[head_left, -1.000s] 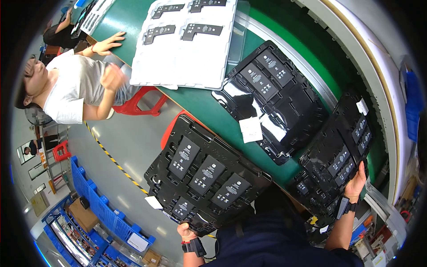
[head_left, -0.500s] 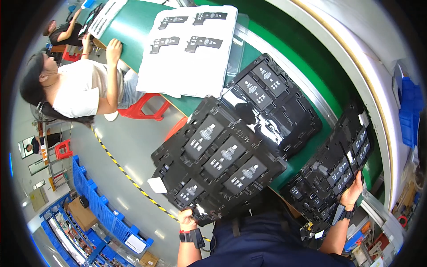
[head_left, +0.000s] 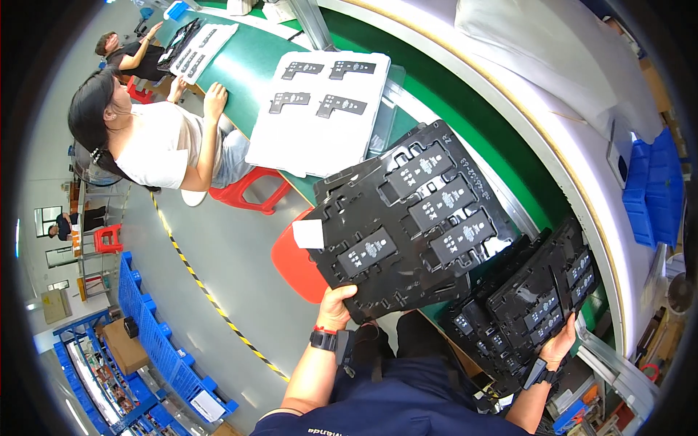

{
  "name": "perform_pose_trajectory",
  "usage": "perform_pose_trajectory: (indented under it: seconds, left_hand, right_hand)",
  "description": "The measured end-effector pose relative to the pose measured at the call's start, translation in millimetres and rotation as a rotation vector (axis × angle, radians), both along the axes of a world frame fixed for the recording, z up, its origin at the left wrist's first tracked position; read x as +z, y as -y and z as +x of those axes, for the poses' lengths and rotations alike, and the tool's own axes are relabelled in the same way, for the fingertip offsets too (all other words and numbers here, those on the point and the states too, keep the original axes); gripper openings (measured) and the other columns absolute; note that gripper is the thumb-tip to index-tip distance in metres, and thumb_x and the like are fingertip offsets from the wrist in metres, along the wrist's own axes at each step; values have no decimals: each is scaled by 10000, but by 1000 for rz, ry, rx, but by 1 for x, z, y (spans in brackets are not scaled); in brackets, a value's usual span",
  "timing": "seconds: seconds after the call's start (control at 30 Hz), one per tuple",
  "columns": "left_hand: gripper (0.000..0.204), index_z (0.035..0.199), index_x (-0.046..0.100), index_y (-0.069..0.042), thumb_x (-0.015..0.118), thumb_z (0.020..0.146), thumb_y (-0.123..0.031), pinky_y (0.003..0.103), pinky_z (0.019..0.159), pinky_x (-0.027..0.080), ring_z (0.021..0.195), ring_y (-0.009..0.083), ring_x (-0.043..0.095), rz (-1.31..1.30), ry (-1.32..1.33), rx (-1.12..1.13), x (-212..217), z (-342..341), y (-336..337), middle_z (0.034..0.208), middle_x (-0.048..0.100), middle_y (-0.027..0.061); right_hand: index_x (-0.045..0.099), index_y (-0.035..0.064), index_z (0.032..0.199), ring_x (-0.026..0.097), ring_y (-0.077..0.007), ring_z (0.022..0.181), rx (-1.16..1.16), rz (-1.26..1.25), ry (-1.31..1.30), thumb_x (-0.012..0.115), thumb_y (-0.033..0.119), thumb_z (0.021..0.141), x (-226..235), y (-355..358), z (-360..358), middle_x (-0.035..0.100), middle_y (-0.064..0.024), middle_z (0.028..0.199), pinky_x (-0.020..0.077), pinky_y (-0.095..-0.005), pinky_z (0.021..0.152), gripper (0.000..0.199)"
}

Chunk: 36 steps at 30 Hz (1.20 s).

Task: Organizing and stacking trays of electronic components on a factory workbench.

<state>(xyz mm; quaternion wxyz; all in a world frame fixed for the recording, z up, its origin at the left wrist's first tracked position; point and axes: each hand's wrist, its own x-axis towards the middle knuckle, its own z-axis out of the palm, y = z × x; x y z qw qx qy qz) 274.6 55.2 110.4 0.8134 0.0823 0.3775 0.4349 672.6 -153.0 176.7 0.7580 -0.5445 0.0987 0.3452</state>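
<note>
My left hand (head_left: 336, 308) grips the lower left corner of a black plastic tray (head_left: 352, 211). The tray is tilted and holds several flat dark battery-like pieces (head_left: 442, 206) in its recesses. A white paper tag (head_left: 308, 234) sticks out at its left edge. Beneath it, mostly hidden, another black tray shows along its upper edge. At the right, my right hand (head_left: 560, 343) is closed on the near edge of a second black tray (head_left: 534, 280), also filled with such pieces. That tray overlaps more black trays at the bench's near end.
A white board (head_left: 313, 142) with several dark L-shaped pieces lies on the green bench (head_left: 254, 54). A person in white (head_left: 156, 142) sits at its left side, near red stools (head_left: 254, 190). Blue bins (head_left: 651, 189) stand at the right.
The left-hand tray has swung up and right, over the tray on the bench. The right-hand tray now overlaps other trays beside it. The whole view has shifted.
</note>
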Motion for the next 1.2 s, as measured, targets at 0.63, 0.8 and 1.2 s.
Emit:
perform_pose_trajectory:
  seconds: [0.63,0.8,1.2]
  left_hand:
    - [448,1110,481,3,629,687,4,326,812,481,909,221,577,-25,-143,-188,-7,44,-25,1003,570,95]
    - [498,1137,463,-5,649,674,-13,328,862,442,961,218,547,-5,-276,-143,5,53,-22,1045,554,86]
    - [550,1167,446,-19,707,686,-80,328,898,410,1032,213,509,46,-330,-173,4,49,-25,1101,529,75]
  right_hand:
    - [527,45,1110,527,-163,1000,-37,4,5,504,159,872,-22,8,3,568,-48,1088,389,-299,904,265]
    - [528,44,1097,539,-164,974,-60,2,-33,498,138,869,-21,8,0,573,-41,1069,420,-298,867,248]
    - [510,29,1123,532,-153,974,-132,-22,-16,516,129,860,-26,14,-6,565,-37,1066,406,-274,874,281]
